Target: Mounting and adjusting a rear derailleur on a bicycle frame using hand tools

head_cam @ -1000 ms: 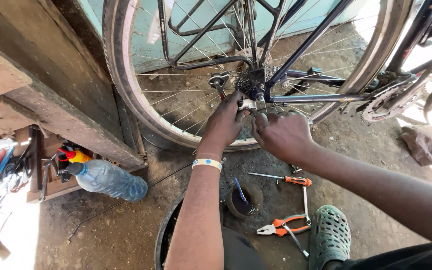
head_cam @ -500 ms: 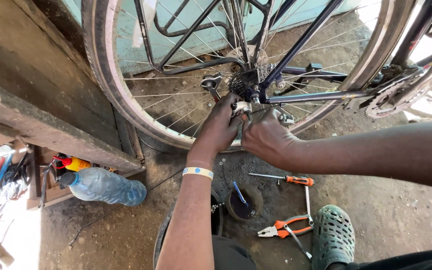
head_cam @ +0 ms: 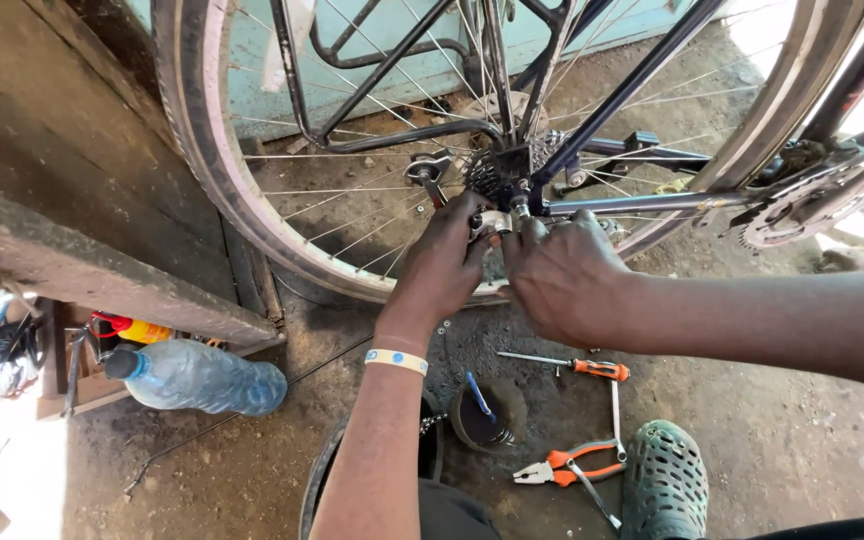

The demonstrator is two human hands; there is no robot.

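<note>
Two hands work at the wheel's middle: the left hand point(head_cam: 447, 250) and the right hand point(head_cam: 557, 275). One spoked bicycle wheel point(head_cam: 202, 170) fills the top of the frame. Lower down lie one plastic bottle point(head_cam: 197, 375), one orange-handled screwdriver point(head_cam: 572, 365), one pair of orange pliers point(head_cam: 572, 465), one small dark cup point(head_cam: 487, 415) and one green perforated shoe point(head_cam: 664, 485).

Rear derailleur point(head_cam: 492, 225): silver metal, partly hidden, at wheel hub.
Rear wheel point(head_cam: 202, 170): spoked, worn tyre, upright.
</note>
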